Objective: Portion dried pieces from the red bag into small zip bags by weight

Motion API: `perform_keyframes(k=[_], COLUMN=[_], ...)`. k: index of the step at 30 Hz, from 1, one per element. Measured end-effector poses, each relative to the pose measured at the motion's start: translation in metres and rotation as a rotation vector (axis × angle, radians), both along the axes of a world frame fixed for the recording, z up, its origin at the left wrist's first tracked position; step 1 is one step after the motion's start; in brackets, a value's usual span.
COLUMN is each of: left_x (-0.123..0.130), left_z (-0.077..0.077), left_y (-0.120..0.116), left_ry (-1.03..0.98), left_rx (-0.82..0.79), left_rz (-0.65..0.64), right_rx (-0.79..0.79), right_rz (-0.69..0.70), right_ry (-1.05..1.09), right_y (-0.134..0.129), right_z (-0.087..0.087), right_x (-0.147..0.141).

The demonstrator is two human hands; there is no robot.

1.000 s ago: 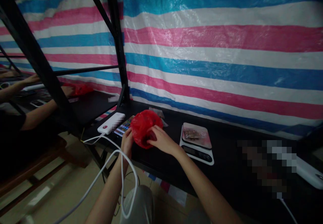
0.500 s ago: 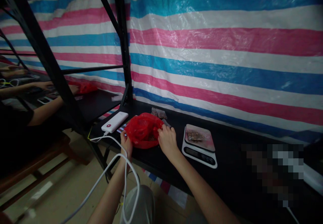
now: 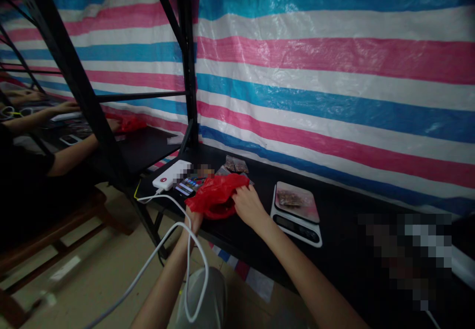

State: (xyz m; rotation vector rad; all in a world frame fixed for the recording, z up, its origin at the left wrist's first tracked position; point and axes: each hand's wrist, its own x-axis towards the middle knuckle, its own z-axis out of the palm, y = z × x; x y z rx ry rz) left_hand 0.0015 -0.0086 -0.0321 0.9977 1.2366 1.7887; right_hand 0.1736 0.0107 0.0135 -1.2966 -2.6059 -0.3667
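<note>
A crumpled red plastic bag (image 3: 218, 193) lies at the near edge of the black table, between my two hands. My left hand (image 3: 194, 218) grips its near left side, with the fingers partly hidden under the plastic. The fingers of my right hand (image 3: 245, 199) are closed on the bag's right edge. Right of my right hand is a white digital scale (image 3: 297, 227), with a small clear packet (image 3: 289, 199) of brown bits on its plate. More small packets (image 3: 236, 164) lie behind the bag.
A white power bank (image 3: 170, 174) with a white cable (image 3: 174, 226) and a lit phone (image 3: 186, 185) are left of the bag. Black shelf posts (image 3: 188, 62) rise behind. At far left, another person's arms (image 3: 76, 152) reach over a second table. A blurred patch covers the right side.
The red bag's left side has been lifted and folded toward the right, uncovering more of the phone. My left hand has moved right and lower, under the bag's edge. The view has shifted slightly.
</note>
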Motion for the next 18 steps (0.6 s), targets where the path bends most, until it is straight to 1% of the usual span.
perform_keyframes(k=[5,7,9,10,12,15,16,17,18], left_x=[-0.002,-0.002,-0.003,-0.003,-0.004,-0.004,-0.004,-0.003,-0.002], left_z=[0.003,0.001,-0.002,-0.004,-0.006,-0.004,-0.002,-0.002,-0.002], left_y=[0.005,0.006,0.008,0.009,0.011,0.008,0.004,-0.002,-0.01], left_ry=[0.029,0.035,0.043,0.047,0.043,0.04,0.058,0.097,0.153], left_rx=[-0.079,-0.095,-0.093,-0.092,-0.093,-0.057,-0.02,0.026,0.076], left_rz=[0.041,0.076,0.103,0.114,0.128,0.178,0.234,0.315,0.428], right_rx=[0.051,0.039,0.005,-0.029,-0.124,-0.274,-0.308,-0.333,-0.352], right_rz=[-0.135,-0.166,-0.183,-0.176,-0.111,0.06,0.098,0.119,0.121], right_ry=[-0.046,-0.061,-0.034,0.005,0.141,0.428,0.515,0.586,0.642], right_y=[0.008,0.008,0.008,0.008,0.008,0.006,0.004,0.002,0.0], right_z=[0.002,0.003,0.004,0.004,0.003,0.001,0.0,-0.001,-0.003], right_x=[0.006,0.009,0.012,0.014,0.02,0.03,0.034,0.038,0.042])
